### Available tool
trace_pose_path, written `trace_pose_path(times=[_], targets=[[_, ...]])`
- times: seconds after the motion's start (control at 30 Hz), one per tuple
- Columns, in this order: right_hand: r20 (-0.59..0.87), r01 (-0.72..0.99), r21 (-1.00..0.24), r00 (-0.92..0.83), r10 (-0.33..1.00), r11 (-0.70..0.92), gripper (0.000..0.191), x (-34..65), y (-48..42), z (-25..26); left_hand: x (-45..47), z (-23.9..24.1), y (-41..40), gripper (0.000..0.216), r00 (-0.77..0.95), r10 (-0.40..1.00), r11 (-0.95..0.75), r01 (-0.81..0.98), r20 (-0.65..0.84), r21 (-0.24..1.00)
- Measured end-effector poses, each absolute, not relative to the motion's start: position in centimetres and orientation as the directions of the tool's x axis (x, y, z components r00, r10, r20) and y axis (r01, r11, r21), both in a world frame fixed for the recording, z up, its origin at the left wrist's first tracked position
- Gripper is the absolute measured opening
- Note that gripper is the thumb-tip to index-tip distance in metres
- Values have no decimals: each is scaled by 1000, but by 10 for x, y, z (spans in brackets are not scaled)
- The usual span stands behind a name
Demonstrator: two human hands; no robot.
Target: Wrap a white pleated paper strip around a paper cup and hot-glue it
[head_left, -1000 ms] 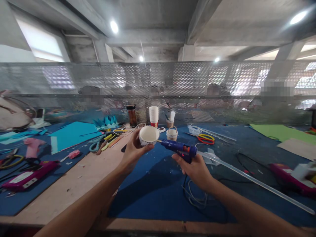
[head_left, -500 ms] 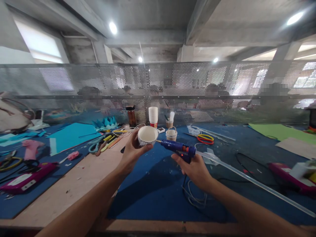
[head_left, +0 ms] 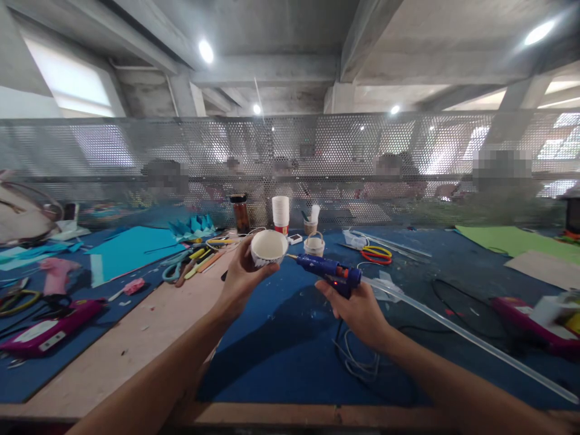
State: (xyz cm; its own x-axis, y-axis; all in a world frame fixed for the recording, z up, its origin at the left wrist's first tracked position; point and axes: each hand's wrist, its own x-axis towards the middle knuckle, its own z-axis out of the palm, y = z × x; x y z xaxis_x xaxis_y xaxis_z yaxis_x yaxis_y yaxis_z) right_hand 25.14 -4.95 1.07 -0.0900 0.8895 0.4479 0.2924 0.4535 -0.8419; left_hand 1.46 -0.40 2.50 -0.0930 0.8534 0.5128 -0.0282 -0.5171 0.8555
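A white paper cup [head_left: 269, 247] is gripped in my left hand [head_left: 243, 275], its open mouth tilted toward me. My right hand [head_left: 357, 306] is closed around a blue hot glue gun [head_left: 324, 267] with a small red light lit. The nozzle points left and ends close beside the cup's right rim; I cannot tell whether it touches. A long clear glue stick [head_left: 453, 317] runs out of the gun's back toward the lower right. Behind the gun stands a small cup with a looped handle [head_left: 314, 246].
Stacked paper cups [head_left: 280, 210] and a brown jar [head_left: 240, 212] stand at the back. Yellow-red scissors [head_left: 377, 255] lie right of centre. On the left are blue paper [head_left: 136, 248], a pink glue gun [head_left: 57, 275] and a magenta power strip [head_left: 57, 326]. A perforated screen [head_left: 290, 145] closes the far side.
The cup and my left hand have shifted very slightly left. The glue gun's back end has moved a touch right, leaving its nozzle a little farther from the cup. Both grips are unchanged.
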Motion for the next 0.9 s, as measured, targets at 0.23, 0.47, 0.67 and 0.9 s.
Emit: trace_pose_path(times=[0.23,0.47,0.67,0.9], targets=[[433,291,-848,-100,896,443,35,250,-51,12,16,26,-6,78,-95,861,-504,-40,499,863],[428,310,-841,-122,896,444,36,251,-49,8,16,23,-4,78,-80,855,-516,-28,513,856],[439,346,-820,-131,889,456,39,252,-48,10,14,24,-4,81,-72,858,-511,-14,509,860],[452,368,-809,-109,885,458,39,252,-49,13,16,23,-4,81,-47,871,-490,-66,488,869]])
